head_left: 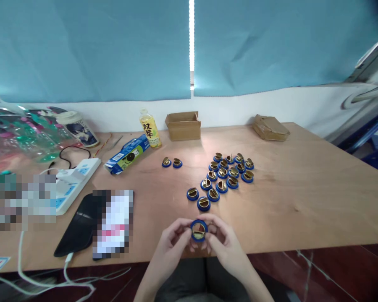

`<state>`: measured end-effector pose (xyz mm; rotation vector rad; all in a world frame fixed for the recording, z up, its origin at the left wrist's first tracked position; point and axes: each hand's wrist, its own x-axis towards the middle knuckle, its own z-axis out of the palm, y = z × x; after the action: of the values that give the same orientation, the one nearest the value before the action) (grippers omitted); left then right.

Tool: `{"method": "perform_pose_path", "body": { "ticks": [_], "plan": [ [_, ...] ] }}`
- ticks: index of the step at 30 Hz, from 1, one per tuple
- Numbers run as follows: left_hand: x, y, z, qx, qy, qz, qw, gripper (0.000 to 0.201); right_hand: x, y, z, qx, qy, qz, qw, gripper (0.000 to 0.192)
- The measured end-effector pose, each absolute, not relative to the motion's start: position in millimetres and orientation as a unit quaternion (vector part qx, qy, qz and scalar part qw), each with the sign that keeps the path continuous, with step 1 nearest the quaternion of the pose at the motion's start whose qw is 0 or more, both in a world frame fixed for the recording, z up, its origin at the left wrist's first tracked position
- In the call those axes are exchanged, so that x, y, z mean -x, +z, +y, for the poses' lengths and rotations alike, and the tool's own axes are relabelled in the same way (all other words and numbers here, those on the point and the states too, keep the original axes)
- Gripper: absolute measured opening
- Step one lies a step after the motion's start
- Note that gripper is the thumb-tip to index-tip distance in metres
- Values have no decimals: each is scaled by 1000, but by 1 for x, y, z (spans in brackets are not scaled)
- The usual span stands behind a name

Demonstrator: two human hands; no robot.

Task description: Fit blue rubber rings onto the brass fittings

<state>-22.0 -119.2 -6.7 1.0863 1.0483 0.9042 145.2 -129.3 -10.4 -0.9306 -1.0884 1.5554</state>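
Near the table's front edge, my left hand (pixel 179 237) and my right hand (pixel 219 237) hold a blue-rimmed gold metal disc (pixel 198 230) between them. It is tilted up towards me, and its shiny face has a bar across it. Thumbs and fingers of both hands pinch its left and right sides. Beyond my hands, several similar blue-rimmed discs with raised gold parts (pixel 222 173) stand in a loose cluster. The closest of them is a disc (pixel 203 204) just above my fingertips. Two more such discs (pixel 177 162) sit apart to the left.
At the back are an open cardboard box (pixel 184 126), a brown package (pixel 271 128) and a yellow-labelled bottle (pixel 150 130). On the left lie a blue carton (pixel 127 154), a power strip (pixel 77 184), a black pouch (pixel 80 224), cables, a patterned cup (pixel 78 129) and several clear bottles (pixel 22 136).
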Motion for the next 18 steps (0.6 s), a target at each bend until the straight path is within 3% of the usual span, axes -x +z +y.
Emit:
{"method": "perform_pose_path", "body": {
  "ticks": [6, 18],
  "plan": [
    [24, -12, -121, -465, 406, 460, 639, 35, -149, -16, -129, 396, 621, -472, 485, 25],
    [22, -9, -119, -485, 447, 453, 600, 22, -143, -25, -129, 429, 536, -512, 517, 29]
  ]
}}
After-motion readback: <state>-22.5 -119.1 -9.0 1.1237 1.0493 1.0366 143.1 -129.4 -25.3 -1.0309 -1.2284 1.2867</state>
